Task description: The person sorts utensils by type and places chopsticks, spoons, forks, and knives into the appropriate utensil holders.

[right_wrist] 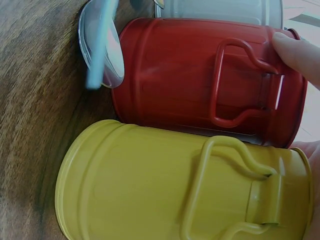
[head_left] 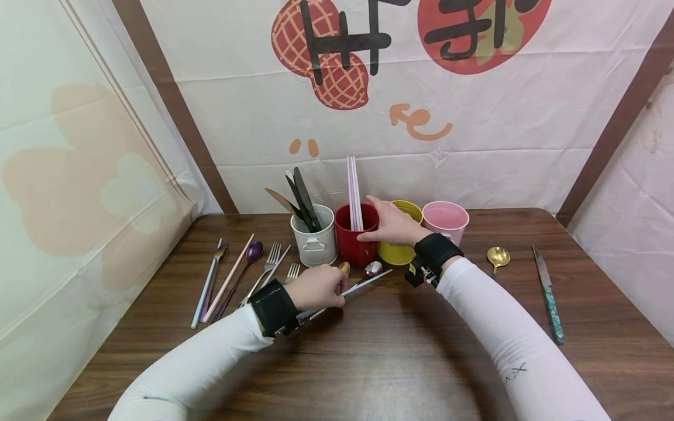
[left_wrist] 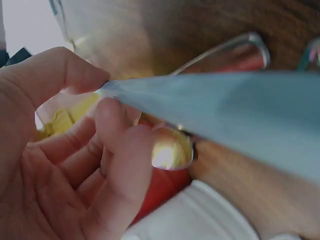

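Observation:
My left hand (head_left: 318, 287) pinches a light blue chopstick (head_left: 372, 280) between thumb and fingertips, over the table in front of the cups. In the left wrist view the chopstick (left_wrist: 225, 105) runs off to the right from the pinch. My right hand (head_left: 395, 225) holds the red cup (head_left: 351, 248) at its rim, the thumb (right_wrist: 295, 52) on its handle side and fingers on the far side. Pale pink chopsticks (head_left: 354, 193) stand in this cup. A silver spoon (head_left: 373, 269) and a gold spoon (head_left: 344, 268) lie in front of it.
A white cup (head_left: 316, 248) with several knives stands left of the red one; yellow (head_left: 395, 253) and pink (head_left: 447, 219) cups stand right. Forks, chopsticks and a purple spoon (head_left: 254, 251) lie left. A gold ladle-like spoon (head_left: 498, 256) and a green-handled knife (head_left: 551, 307) lie right.

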`<state>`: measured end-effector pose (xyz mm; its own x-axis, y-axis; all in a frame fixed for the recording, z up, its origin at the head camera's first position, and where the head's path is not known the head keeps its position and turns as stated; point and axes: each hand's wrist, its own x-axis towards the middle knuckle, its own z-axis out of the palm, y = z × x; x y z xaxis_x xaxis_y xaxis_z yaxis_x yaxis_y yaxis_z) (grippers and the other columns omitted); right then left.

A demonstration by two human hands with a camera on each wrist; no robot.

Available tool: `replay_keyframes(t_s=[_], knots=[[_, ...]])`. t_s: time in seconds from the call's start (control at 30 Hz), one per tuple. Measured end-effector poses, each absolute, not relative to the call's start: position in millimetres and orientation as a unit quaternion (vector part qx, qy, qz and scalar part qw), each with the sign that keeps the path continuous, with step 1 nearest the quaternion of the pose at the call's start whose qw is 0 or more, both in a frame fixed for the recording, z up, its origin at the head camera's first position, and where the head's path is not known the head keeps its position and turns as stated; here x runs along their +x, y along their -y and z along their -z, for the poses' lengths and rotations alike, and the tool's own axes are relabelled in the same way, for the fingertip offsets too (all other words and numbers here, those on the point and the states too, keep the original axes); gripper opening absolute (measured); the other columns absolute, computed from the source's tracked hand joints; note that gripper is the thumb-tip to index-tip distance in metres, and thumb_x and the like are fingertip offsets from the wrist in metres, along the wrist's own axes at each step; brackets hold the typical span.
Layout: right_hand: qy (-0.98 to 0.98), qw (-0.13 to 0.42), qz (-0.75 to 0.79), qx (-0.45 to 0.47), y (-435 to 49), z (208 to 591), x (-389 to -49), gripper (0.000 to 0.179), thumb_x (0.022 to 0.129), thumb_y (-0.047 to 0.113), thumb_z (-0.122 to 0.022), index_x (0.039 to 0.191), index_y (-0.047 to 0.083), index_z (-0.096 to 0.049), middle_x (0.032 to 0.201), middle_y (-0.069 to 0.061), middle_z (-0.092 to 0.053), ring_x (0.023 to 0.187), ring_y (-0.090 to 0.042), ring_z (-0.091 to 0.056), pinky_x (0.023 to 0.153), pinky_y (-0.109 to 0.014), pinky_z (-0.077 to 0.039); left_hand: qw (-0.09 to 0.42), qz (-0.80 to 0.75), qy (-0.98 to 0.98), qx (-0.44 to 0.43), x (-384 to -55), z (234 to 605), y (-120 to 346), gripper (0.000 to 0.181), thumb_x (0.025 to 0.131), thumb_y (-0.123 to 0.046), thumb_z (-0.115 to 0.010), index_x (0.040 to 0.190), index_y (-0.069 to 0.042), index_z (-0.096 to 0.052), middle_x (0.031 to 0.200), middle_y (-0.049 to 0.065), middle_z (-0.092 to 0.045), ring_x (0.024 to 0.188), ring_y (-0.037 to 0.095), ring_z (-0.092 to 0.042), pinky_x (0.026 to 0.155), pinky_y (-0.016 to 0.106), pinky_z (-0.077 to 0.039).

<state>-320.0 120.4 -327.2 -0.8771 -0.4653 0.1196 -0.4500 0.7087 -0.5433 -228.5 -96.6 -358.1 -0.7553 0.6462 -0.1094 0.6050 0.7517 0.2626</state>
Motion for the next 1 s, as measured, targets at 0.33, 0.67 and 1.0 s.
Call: replay_keyframes(t_s=[0.33,0.67,1.0], knots=[[-0.926,0.016,0.286,-0.245,-120,327,-322,0.100,0.077,0.042,-0.079,0.152,0.005,-0.024,0.146,-0.016,-0.040,0.133,-0.031,-0.036,0.104,-0.053,-0.036,0.044,-0.086,-0.921,0.377,-225,329,123,0.005,0.080,-0.014,-0.070,0.081,-0.017,-0.066,0.062,-0.012,-0.050,0.057,0.007,-0.047,0.049,0.025,-0.036],[-0.925,0.019,0.288,-0.248,-122,324,-323,0.099,0.078,0.041,-0.079,0.152,0.003,-0.024,0.147,-0.018,-0.039,0.134,-0.033,-0.035,0.105,-0.053,-0.034,-0.098,-0.258,-0.892,0.357,-235,275,143,0.008,0.087,-0.008,-0.068,0.093,-0.012,-0.063,0.076,-0.007,-0.061,0.070,0.010,-0.057,0.059,0.030,-0.046],[-0.924,0.023,0.291,-0.247,-121,324,-322,0.099,0.078,0.039,-0.079,0.152,0.004,-0.024,0.148,-0.017,-0.039,0.134,-0.032,-0.035,0.105,-0.053,-0.034,-0.221,-0.484,-0.805,0.263,-261,249,130,0.014,0.092,-0.008,-0.067,0.101,0.001,-0.061,0.091,0.011,-0.067,0.081,0.016,-0.063,0.064,0.022,-0.047]])
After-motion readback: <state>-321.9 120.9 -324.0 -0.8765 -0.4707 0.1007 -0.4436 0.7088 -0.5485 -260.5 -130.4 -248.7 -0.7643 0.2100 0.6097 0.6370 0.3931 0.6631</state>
